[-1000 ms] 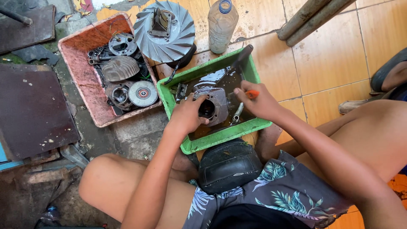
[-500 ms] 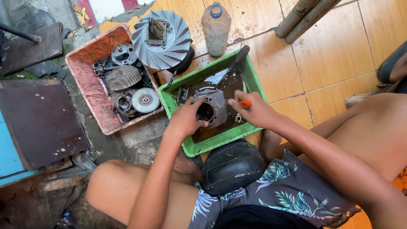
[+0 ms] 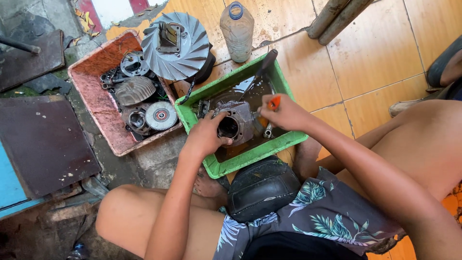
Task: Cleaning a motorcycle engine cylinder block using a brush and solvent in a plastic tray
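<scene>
Green plastic is walling the shallow tray (image 3: 288,140) on the tiled floor (image 3: 375,58), and dark, oily liquid is pooling in its bottom. Inside it a grey metal engine cylinder (image 3: 237,124) is lying on its side, its round bore facing the camera.

The left hand (image 3: 206,137) is curling around the near edge of the cylinder, fingers closed on it and thumb sitting by the rim of the bore, steadying the part in the liquid. The right hand (image 3: 285,113) is wrapping shut around a small tool with an orange handle (image 3: 274,101), only the handle end showing above the knuckles; its working tip is hidden, so what kind of tool it is cannot be told.

Working well here is likely calling for a firm left-hand grip so the slippery casting is not rolling, and short, controlled strokes with the tool kept low inside the tray walls so the liquid is not splashing out.

Both forearms are reaching forward and down from a low seated position, the knees spreading to either side, the right wrist bending inward toward the cylinder.

Just beside the tray a pink tub (image 3: 91,67) is holding more engine parts, a finned fan wheel (image 3: 174,45) resting on its rim, and a clear plastic bottle (image 3: 236,32) is standing behind.
</scene>
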